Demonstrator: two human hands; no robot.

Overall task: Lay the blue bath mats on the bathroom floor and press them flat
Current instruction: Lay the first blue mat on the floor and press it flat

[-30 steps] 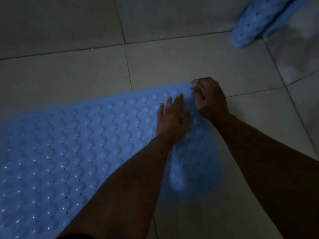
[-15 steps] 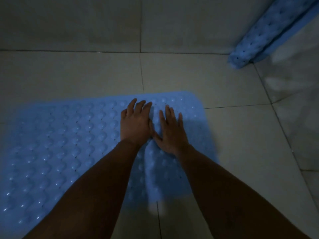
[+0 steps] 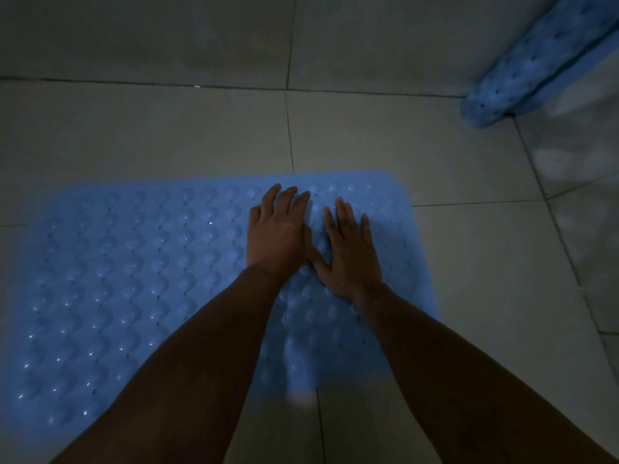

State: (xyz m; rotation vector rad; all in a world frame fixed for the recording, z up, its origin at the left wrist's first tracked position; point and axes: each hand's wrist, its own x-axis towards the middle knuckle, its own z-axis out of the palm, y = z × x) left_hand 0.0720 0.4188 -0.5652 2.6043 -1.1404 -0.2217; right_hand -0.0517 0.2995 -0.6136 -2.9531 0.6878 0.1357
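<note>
left hand (image 3: 276,236) and right hand (image 3: 351,252) side by side, palms down, fingers spread flat, gripping nothing, both resting on light blue bumpy rubber bath mat (image 3: 134,279). mat spread on grey tiled floor (image 3: 167,135), long axis running leftward from hands; hands near its right end. raised ridge between forearms, toward body, looks not yet flat. second blue mat, rolled (image 3: 522,72), well apart, ahead and right of right hand, nearer that hand. dim light; mat's near-left edge cut off, forearms hide part.

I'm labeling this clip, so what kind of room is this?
Probably a bathroom: a large-tiled floor, a blue bubbled bath mat under both flat hands, and a second mat propped at the wall.
</note>
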